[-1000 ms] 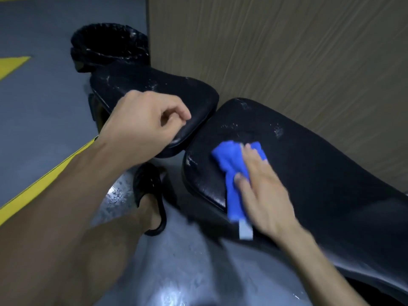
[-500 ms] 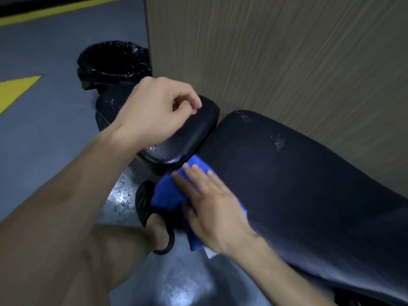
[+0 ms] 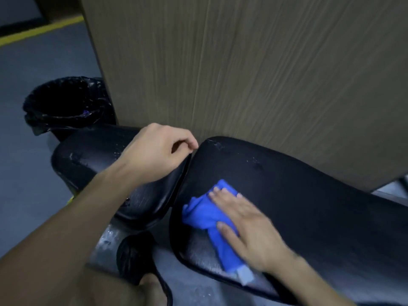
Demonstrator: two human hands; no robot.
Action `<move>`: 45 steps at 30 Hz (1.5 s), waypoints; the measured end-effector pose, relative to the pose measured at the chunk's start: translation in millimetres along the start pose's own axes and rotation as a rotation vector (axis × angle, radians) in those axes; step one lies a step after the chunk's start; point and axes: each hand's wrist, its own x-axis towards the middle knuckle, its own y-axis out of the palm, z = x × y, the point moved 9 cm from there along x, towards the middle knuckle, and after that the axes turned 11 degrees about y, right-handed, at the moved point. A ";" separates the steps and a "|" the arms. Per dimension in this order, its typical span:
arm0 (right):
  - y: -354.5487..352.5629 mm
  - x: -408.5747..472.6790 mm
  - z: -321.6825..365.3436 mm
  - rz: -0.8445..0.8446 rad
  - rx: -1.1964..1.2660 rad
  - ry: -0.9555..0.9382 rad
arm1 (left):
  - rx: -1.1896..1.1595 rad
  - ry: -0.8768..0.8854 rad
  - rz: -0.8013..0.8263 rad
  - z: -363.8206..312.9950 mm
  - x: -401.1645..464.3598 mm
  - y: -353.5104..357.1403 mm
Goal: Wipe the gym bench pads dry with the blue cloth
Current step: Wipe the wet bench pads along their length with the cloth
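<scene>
Two black bench pads meet in the middle of the view: a small seat pad (image 3: 92, 160) on the left and a long back pad (image 3: 298, 195) running to the right. My right hand (image 3: 247, 226) lies flat, fingers spread, pressing the crumpled blue cloth (image 3: 207, 215) onto the near left end of the long pad. A white tag hangs from the cloth at the pad's front edge. My left hand (image 3: 156, 151) hovers over the seat pad's right end in a loose fist with nothing in it. Wet streaks and scuffs show on both pads.
A wood-grain panel (image 3: 242, 74) stands right behind the pads. A bin with a black liner (image 3: 64, 102) sits at the far left. My foot in a black slipper (image 3: 136, 261) rests on the wet grey floor below the gap. A yellow floor line (image 3: 39, 33) runs at top left.
My right hand has slid the cloth from the pad's left tip over the gap back onto the long pad's top. My left hand stayed over the seat pad. The view tilted up.
</scene>
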 end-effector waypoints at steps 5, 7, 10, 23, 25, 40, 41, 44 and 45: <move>-59.4 54.9 -192.4 -0.280 0.038 0.803 | -0.010 -0.020 0.048 17.7 6.0 1.5; -51.5 79.9 -179.0 -0.319 -0.019 0.875 | -0.002 -0.027 0.060 22.2 10.9 2.4; -13.1 91.1 -72.7 -0.220 -0.016 0.452 | 0.029 0.019 0.116 26.8 22.8 7.5; -10.1 191.7 -77.5 -0.347 -0.029 0.627 | -0.076 0.097 0.109 68.2 28.2 -24.0; 7.4 182.2 -25.8 -0.282 -0.022 0.464 | -0.111 0.116 0.109 69.0 28.0 -24.8; 9.3 198.1 -10.1 -0.188 -0.017 0.552 | -0.260 0.113 0.002 85.9 -11.2 -74.7; 7.1 180.2 2.3 -0.202 -0.006 0.512 | -0.267 0.108 -0.002 90.5 -14.1 -77.6; 9.8 134.1 34.7 -0.223 0.012 0.437 | -0.265 0.086 -0.004 102.9 -19.2 -82.9; 11.7 129.7 38.2 -0.215 0.018 0.434 | -0.266 0.078 -0.010 106.3 -20.2 -84.7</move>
